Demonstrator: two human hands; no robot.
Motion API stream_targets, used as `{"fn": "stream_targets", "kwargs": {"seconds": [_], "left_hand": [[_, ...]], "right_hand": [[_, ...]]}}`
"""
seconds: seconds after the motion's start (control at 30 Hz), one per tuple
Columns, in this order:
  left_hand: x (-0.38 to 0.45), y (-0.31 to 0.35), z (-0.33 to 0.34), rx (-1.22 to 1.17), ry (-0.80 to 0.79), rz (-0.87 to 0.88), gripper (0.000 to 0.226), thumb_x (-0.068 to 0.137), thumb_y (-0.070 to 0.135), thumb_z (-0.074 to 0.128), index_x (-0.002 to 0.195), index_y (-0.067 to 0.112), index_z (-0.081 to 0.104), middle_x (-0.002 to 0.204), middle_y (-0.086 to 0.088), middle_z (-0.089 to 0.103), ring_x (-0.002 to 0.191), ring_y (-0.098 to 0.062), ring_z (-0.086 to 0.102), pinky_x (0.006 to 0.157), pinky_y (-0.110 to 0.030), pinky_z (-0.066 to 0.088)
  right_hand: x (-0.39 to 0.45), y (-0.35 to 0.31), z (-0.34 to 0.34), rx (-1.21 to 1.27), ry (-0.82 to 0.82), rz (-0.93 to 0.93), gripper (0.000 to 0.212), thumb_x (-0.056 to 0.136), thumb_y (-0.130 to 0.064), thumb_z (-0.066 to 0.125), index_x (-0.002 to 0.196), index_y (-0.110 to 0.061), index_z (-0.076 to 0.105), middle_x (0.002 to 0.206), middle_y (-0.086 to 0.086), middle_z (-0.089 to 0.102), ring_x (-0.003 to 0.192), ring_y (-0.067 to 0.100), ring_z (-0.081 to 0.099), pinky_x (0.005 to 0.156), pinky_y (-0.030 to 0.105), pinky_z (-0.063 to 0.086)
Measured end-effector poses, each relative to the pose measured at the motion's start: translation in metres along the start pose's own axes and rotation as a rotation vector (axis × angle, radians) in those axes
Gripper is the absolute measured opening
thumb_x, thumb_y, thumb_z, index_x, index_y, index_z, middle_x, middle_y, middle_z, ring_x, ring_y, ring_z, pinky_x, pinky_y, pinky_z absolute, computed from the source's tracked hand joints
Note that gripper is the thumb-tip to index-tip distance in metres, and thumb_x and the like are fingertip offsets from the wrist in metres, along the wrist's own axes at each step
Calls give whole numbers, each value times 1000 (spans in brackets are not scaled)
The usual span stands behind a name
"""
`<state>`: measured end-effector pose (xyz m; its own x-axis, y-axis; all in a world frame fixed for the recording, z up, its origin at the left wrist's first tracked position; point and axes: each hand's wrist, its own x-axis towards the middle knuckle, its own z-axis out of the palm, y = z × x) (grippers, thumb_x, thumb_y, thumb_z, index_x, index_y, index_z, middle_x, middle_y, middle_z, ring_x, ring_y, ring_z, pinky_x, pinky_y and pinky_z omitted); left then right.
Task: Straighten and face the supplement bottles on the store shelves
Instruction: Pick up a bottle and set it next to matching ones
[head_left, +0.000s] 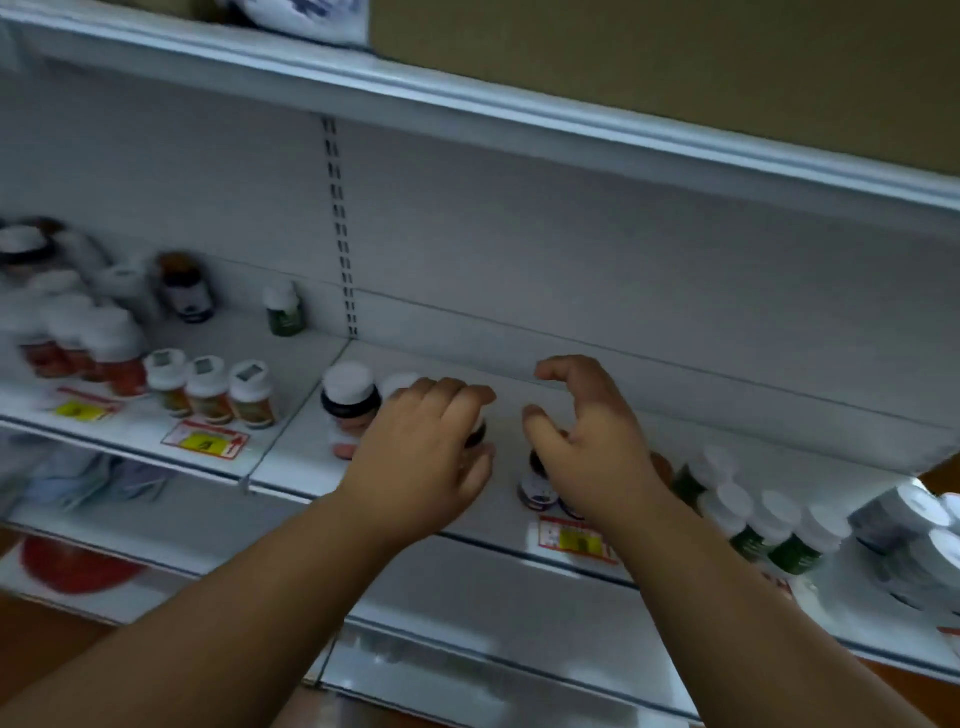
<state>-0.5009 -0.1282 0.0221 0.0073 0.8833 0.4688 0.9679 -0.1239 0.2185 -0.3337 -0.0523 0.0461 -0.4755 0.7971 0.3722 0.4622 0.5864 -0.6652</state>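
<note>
My left hand (426, 447) lies over a dark bottle (477, 435) on the white middle shelf (675, 441), fingers curled round its top. Only a sliver of that bottle shows. Just left of it stands a dark bottle with a white cap (349, 397), with a second white cap (397, 383) behind my fingers. My right hand (587, 441) hovers in a loose claw, thumb and fingers apart, holding nothing. Under its palm stands a small dark bottle with a white label (537, 486).
Three orange-label bottles (208, 387) and several red-label ones (88, 343) stand on the left bay, with a green bottle (284, 309) at the back. Green white-capped bottles (763, 525) crowd the right front edge. Price tags (574, 540) lie along the shelf lip. An upper shelf (519, 114) overhangs.
</note>
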Motion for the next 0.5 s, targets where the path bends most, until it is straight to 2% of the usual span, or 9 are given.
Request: {"fn": "stream_targets", "kwargs": {"seconds": [0.07,0.13,0.27,0.4,0.5], "left_hand": [[-15,-35,-23,8,56,-107,42,80,40,54,115,16,57,103,-4,63,90,-28,57,76,-38,46],[-33,-76,-44,17,102,-213,42,81,42,51,114,17,57,101,-3,63,91,-26,56,76,-38,44],[-75,-164,-81,22,152,-341,38,81,38,58,112,17,58,97,-1,62,91,-24,56,75,-36,45],[-108,-246,-122,13,169,-400,37,81,38,60,113,18,58,96,1,61,90,-23,56,74,-37,47],[-118,-294,-151,-15,156,-445,39,83,43,55,115,21,57,99,3,61,92,-20,57,76,-38,49]], "right_hand": [[16,-34,27,32,-58,-55,26,88,-21,60,112,-28,53,113,-11,52,107,3,47,83,9,33],[33,-70,61,57,-110,-105,23,87,-21,60,109,-29,55,112,-10,54,105,4,48,83,11,36],[58,-141,148,158,-191,-134,16,89,-23,61,103,-29,55,110,-10,55,98,0,49,74,9,43],[86,-203,238,197,-227,-169,17,88,-27,61,103,-29,54,110,-12,58,103,2,51,85,19,42],[111,-241,280,173,-223,-152,18,88,-30,62,104,-31,54,110,-13,56,100,3,52,83,22,41]]}}
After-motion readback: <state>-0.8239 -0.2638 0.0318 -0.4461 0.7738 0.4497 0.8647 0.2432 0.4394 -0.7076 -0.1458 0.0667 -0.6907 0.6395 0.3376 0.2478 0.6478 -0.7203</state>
